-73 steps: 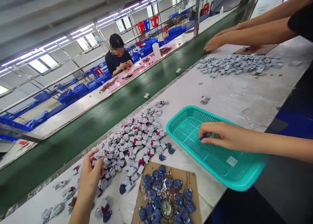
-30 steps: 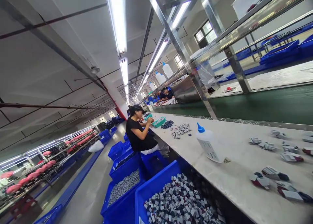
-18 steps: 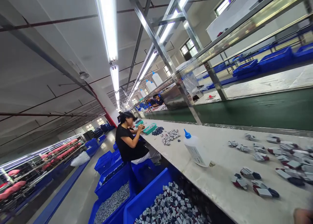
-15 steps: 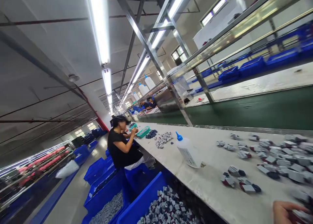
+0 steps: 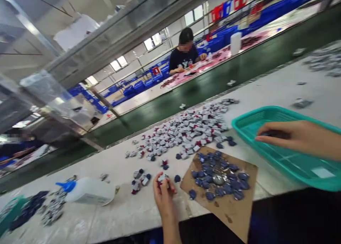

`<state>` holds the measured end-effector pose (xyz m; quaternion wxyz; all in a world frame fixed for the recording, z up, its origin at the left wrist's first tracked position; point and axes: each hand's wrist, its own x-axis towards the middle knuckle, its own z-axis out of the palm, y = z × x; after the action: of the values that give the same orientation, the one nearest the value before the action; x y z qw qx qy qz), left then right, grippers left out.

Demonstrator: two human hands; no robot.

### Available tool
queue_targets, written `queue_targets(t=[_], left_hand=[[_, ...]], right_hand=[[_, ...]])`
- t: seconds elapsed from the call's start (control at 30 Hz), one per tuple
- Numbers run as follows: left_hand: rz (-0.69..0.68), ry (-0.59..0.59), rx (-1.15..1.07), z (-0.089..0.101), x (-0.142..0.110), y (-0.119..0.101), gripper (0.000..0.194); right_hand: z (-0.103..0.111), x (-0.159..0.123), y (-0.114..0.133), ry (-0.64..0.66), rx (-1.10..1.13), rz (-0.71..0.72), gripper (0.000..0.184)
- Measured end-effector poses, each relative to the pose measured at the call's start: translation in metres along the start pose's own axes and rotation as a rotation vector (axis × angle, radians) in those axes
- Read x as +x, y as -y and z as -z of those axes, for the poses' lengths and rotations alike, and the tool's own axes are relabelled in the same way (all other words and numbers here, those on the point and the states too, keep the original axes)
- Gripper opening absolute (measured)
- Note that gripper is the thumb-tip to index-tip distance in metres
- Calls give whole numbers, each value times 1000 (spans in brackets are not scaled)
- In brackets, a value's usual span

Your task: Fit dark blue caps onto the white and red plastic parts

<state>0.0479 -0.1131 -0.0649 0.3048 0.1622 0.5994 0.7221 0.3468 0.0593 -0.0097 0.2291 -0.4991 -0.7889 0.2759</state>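
My left hand (image 5: 165,192) is closed around a small grey-and-dark-red block (image 5: 162,178) just above the white table, left of a brown cardboard sheet (image 5: 231,217). Dark blue pieces (image 5: 210,195) lie scattered on that sheet around a wet, shiny patch. Over the near-left part of a green plastic basket (image 5: 271,110) is my right hand (image 5: 289,135), its fingers bent around a small dark piece (image 5: 275,134) that is mostly hidden. Beyond the sheet spreads a large pile of grey-and-red blocks (image 5: 186,130). A few similar blocks (image 5: 140,182) lie left of my left hand.
A white bottle with a blue nozzle (image 5: 90,190) is at the left, near grey pieces (image 5: 53,210) and another green basket (image 5: 13,213). Behind the table runs a green strip (image 5: 154,107). Across it sits a person (image 5: 185,54) at a pink work surface. More grey pieces (image 5: 326,59) lie far right.
The view has swung right, from the aisle and blue bins to the table in front of me. Both hands, the cardboard and the green basket beside me are now visible.
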Motion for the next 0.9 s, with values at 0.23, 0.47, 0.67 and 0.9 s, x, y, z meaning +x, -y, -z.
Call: queue_targets(t=[0.23, 0.47, 0.67, 0.9], left_hand=[[-27, -60, -61, -1, -1, -7, 37], [69, 87, 33, -33, -60, -10, 26], [169, 156, 1, -37, -72, -3, 24], [212, 23, -129, -18, -59, -9, 20]], right_hand=[[0, -12, 46, 319, 516, -49, 39], [-41, -24, 71, 618, 837, -148, 37], [-72, -17, 70, 439, 580, 37, 28], [-79, -8, 67, 389, 225, 131, 26]])
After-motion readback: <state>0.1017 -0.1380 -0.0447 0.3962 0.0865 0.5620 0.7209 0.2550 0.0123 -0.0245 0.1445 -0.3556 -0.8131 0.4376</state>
